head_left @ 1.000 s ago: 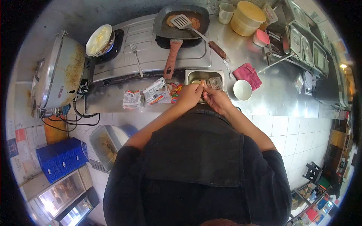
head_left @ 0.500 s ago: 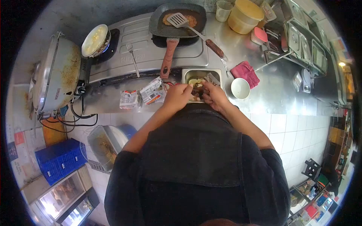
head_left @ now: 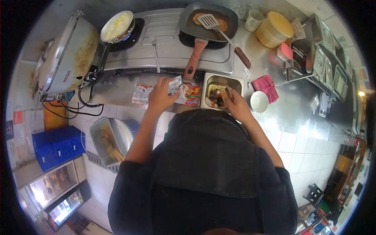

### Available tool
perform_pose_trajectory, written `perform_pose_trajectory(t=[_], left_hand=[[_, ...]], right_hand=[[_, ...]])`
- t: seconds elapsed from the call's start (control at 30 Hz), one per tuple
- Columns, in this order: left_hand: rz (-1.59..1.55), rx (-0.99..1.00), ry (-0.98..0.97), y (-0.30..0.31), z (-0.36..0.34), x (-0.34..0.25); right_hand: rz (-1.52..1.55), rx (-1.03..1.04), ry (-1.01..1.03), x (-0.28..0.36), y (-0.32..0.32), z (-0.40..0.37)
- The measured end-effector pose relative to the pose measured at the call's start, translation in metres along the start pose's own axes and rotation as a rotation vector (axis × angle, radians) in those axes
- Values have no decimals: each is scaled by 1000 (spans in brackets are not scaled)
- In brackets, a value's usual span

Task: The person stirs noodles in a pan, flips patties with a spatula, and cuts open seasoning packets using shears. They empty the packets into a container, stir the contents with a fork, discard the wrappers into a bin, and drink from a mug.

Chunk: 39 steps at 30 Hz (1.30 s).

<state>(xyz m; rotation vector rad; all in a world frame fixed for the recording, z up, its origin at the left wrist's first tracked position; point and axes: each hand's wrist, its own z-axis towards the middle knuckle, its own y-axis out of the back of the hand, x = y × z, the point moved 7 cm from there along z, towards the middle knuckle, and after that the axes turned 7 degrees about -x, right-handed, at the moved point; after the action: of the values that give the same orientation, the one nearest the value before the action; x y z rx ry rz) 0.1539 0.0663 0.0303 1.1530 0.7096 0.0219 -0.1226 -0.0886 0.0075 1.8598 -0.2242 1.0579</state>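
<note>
My left hand [head_left: 161,97] is over the front counter, its thumb and fingers curled round a silver-and-white packet [head_left: 176,85]. A red, printed food packet [head_left: 192,95] lies beside it, and a white one [head_left: 141,94] rests on the other side. At the right edge of a deep steel pan [head_left: 205,91], my right hand [head_left: 237,105] pinches a small, brownish, partly see-through sachet [head_left: 225,94], tilted above the contents. Dark, pale and reddish bits [head_left: 215,97] lie inside the pan. A white bowl [head_left: 259,102] stands just right of my right hand.
A grill pan [head_left: 187,32] with browned food and a slotted spatula [head_left: 208,22] sits on the stove. A small pan of pale pieces [head_left: 117,26] stands over a lit flame. A fork [head_left: 156,54] lies on the stove; a red cloth [head_left: 266,87] lies behind the bowl.
My left hand has moved left from the steel pan to the packets. My right hand stays at the pan with the sachet. The whole view has shifted slightly.
</note>
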Motion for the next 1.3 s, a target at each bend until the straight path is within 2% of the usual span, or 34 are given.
perform_pose_trajectory(t=[0.07,0.13,0.17,0.27,0.4,0.47,0.5,0.57,0.6,0.67,0.7,0.73,0.8,0.9,1.0,1.07,1.13,1.17,1.2,1.23,1.27,1.3], left_hand=[[82,74,-80,-1,0,1],[25,108,-91,-9,-1,13],[-33,147,-110,-16,-2,18],[-140,125,-58,-21,-2,35],[-343,139,5,-6,-4,30],[-366,57,-177,1,-9,25],[-368,61,-176,3,-10,25],[-380,138,-178,8,-11,19],[-384,144,-183,14,-9,15],[-451,332,-67,12,-9,15],[-488,304,-126,14,-8,15],[-493,312,-126,14,-8,20],[-533,300,-166,16,-6,27],[-602,314,-197,16,-2,40],[-626,371,-245,11,-3,47],[-625,343,-314,6,-3,50],[-624,306,-397,7,1,47],[-582,299,-416,7,2,46],[-539,292,-435,7,3,45],[-547,307,-448,7,3,44],[-541,331,-368,5,4,49],[-531,355,-286,3,5,54]], right_hand=[[-130,-7,39,0,2,0],[-48,-179,56,3,14,-5],[35,-194,116,3,16,-5],[77,-62,5,14,20,-9],[74,-41,87,17,12,-12],[280,-17,40,42,1,-17],[280,-17,36,52,-7,-16],[269,19,264,91,-24,-13],[267,13,259,105,-31,-12],[275,128,381,139,-52,-10],[193,106,428,147,-61,-7],[191,105,419,153,-66,-5],[-103,107,386,162,-78,-1],[-226,25,435,165,-99,5],[-259,69,449,165,-122,8],[-165,1,481,163,-132,8],[63,-107,146,140,-130,11],[76,-227,212,139,-127,8],[74,-243,200,137,-124,5],[60,-263,297,143,-119,-4],[43,-281,392,148,-113,-16],[57,-150,341,143,-111,-25]])
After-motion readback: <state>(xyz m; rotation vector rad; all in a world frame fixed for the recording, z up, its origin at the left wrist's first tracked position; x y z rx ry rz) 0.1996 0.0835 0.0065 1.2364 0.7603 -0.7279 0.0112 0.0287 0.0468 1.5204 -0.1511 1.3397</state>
